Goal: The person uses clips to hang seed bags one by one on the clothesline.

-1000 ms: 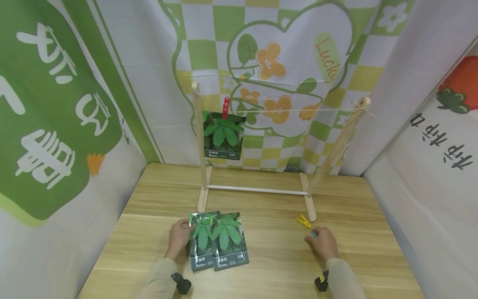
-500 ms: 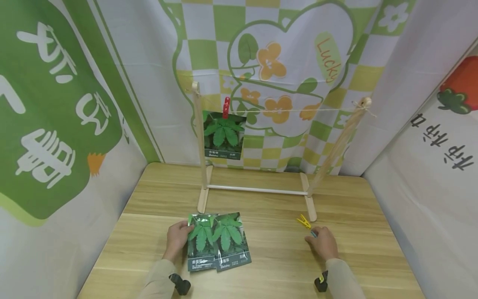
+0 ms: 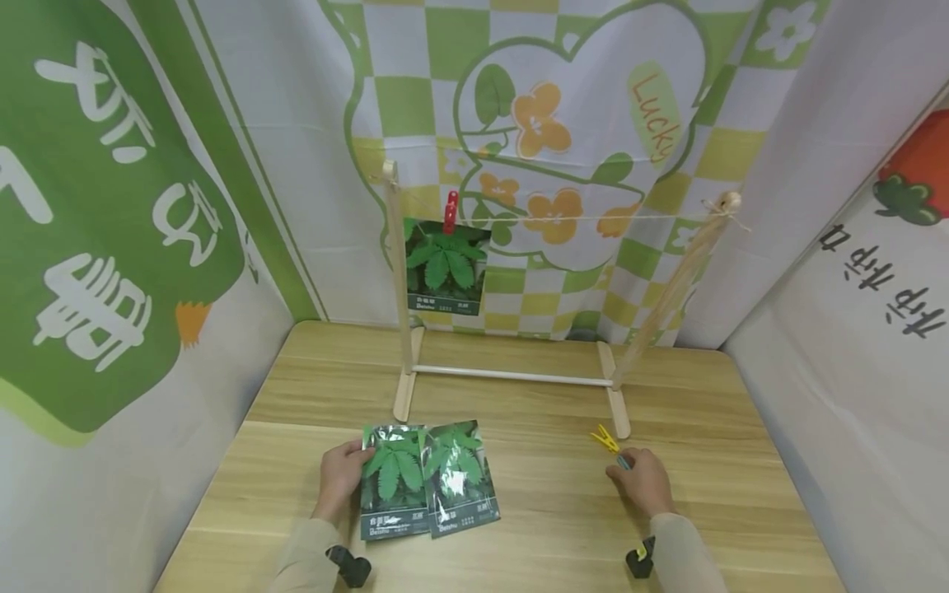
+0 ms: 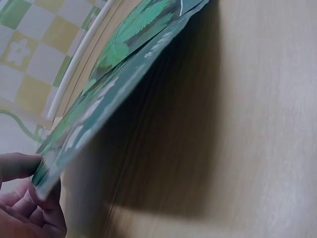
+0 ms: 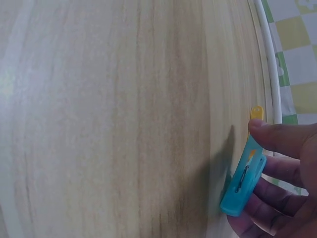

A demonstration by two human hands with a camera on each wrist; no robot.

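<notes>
My left hand (image 3: 343, 476) pinches the left edge of a green seed packet (image 3: 395, 486), thumb on its printed face. In the left wrist view that packet (image 4: 84, 121) is tilted and raised, with a dark shadow under it. A second seed packet (image 3: 460, 478) overlaps or adjoins its right side. My right hand (image 3: 643, 479) holds a blue clothespin (image 5: 242, 186) between thumb and fingers. Just beyond those fingertips is a yellow clothespin (image 3: 605, 438), partly hidden in the right wrist view. A third seed packet (image 3: 446, 268) hangs from the string under a red clothespin (image 3: 451, 212).
A wooden frame stands at the back of the table (image 3: 534, 461), with a left post (image 3: 399, 272), a right post (image 3: 670, 301) and a white crossbar (image 3: 511, 375). A string (image 3: 593, 218) runs between the post tops. Printed curtains (image 3: 415, 107) enclose the back and sides.
My left hand has moved a little left, drawing its packet along, so more of that packet's face shows beside the second one. The right hand stays in place with the blue clothespin.
</notes>
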